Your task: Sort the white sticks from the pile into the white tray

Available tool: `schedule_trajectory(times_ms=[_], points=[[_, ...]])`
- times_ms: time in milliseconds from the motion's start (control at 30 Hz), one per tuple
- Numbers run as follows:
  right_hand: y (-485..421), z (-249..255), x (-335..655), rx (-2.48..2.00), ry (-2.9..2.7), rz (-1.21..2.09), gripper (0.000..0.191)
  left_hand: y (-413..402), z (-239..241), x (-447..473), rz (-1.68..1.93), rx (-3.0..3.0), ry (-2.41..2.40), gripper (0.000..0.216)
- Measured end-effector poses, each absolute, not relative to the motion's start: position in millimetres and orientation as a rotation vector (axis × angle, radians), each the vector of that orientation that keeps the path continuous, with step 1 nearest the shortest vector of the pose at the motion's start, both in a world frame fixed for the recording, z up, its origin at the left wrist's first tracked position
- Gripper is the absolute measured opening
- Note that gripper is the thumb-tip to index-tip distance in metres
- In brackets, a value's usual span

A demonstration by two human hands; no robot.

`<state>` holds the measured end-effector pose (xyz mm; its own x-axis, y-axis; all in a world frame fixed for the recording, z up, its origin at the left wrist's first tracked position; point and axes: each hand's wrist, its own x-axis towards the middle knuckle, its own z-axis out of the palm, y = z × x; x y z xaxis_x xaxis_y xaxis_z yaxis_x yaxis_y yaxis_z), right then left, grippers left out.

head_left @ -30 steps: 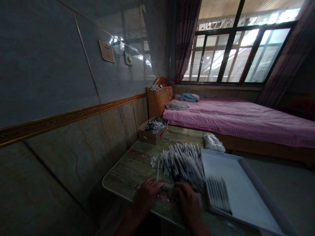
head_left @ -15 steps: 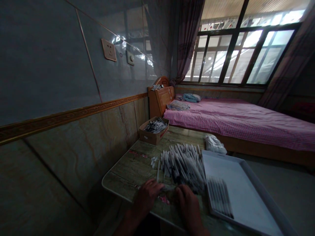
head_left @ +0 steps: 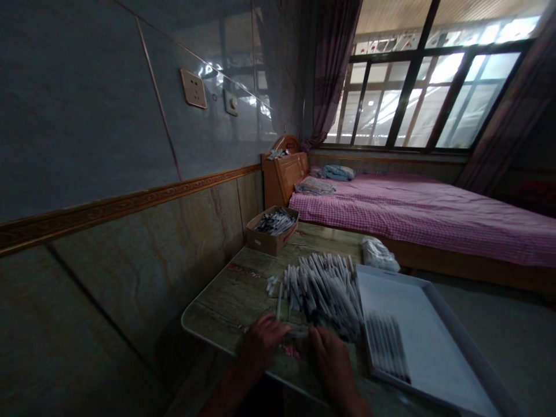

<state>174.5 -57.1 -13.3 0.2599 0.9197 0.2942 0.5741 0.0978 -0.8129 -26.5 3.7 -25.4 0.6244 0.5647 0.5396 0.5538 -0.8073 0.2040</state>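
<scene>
Between my two hands, near the table's front edge, lies a pen (head_left: 297, 334) held crosswise, its ends in my fingers. My left hand (head_left: 262, 341) is closed on its left end, and my right hand (head_left: 326, 353) grips the right end. Just beyond them spreads a large heap of white pens (head_left: 324, 289). Left of the heap are some small white pieces, likely caps (head_left: 271, 285), and a single pen (head_left: 279, 301) lying apart. To the right, a row of pens (head_left: 386, 346) rests in a pale shallow tray (head_left: 438, 347).
A cardboard box (head_left: 264, 242) full of dark and white pens stands at the table's far left corner, by the wall. A white plastic bag (head_left: 379, 255) sits behind the tray. The bed (head_left: 412, 202) borders the table's far side.
My right hand has shifted very slightly, and the pen between my hands shows a little more clearly. The heap, tray and box stay where they were.
</scene>
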Motion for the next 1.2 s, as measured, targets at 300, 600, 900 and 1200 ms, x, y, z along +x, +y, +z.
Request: schedule_trajectory(times_ms=[300,600,900,1200], points=[[-60.3,-10.6,181.0,-1.546,-1.362,0.521,0.043,7.8,-21.1,-22.3,1.241,2.436,1.200,0.048],[-66.6,-0.4,184.9,-1.508,-1.218,0.606,0.034,-7.0,-17.6,32.8,1.205,0.910,0.907,0.063],[-68.4,-5.8,185.6,-1.501,-1.284,0.513,0.039,-11.4,-11.2,46.0,1.257,0.599,0.844,0.054],[-59.8,-43.4,196.9,-1.411,-1.554,-0.126,0.059,-19.1,-3.6,45.0,1.150,0.770,0.931,0.057]])
